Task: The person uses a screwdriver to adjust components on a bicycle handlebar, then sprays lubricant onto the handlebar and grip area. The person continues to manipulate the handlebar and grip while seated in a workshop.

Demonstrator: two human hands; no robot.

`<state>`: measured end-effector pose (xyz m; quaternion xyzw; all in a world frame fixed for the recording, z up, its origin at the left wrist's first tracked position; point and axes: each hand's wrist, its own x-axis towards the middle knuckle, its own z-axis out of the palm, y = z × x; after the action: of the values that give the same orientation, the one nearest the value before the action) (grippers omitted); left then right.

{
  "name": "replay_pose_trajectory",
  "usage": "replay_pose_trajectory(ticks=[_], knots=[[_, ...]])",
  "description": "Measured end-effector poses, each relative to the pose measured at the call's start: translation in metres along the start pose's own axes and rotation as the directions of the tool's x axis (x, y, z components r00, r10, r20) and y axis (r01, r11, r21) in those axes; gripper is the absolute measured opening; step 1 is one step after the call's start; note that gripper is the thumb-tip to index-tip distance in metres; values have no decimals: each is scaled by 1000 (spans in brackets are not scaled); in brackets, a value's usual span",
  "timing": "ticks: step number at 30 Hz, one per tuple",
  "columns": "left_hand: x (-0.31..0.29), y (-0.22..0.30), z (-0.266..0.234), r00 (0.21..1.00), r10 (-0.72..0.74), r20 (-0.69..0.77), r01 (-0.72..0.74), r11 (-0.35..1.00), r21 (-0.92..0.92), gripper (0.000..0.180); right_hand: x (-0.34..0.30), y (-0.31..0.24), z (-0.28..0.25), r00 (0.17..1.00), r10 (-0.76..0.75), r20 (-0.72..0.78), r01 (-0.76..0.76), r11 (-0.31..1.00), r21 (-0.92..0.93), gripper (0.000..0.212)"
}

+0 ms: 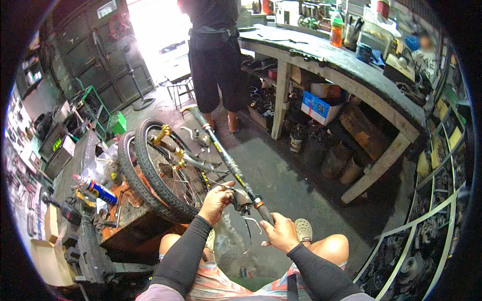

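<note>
A long bicycle handlebar (228, 161) slants from the far left toward me, bearing yellow marks. My right hand (282, 233) is closed around the dark grip (264, 212) at its near end. Just up from that grip, a dark shifter unit (242, 201) sits on the bar, with a silver brake lever (255, 221) hanging below it. The fingers of my left hand (214, 204) are pinched together at this unit's left side; what lies between them is too small to make out. Another silver lever (187, 132) shows near the bar's far end.
Bicycle wheels (133, 173) and a gold-coloured fork (161, 135) lie left of the handlebar. On the left bench (133, 220) rests a blue spray can (100, 190). A person (213, 70) stands ahead, beside a long worktable (346, 67). Metal shelving (409, 246) lines the right.
</note>
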<state>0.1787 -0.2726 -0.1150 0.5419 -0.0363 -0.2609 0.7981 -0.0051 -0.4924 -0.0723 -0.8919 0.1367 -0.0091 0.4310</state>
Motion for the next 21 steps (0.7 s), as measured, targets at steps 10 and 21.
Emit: replay_pose_trajectory(ticks=[10,21], knots=[[10,-7,-16,994,8,109,-26,986,163,50,6,21,12,999,22,-35,-23,1000,-16,40],[-1,-11,2,920,305,-245,-57,724,688,79,4,10,20,992,59,-111,-52,996,66,40]])
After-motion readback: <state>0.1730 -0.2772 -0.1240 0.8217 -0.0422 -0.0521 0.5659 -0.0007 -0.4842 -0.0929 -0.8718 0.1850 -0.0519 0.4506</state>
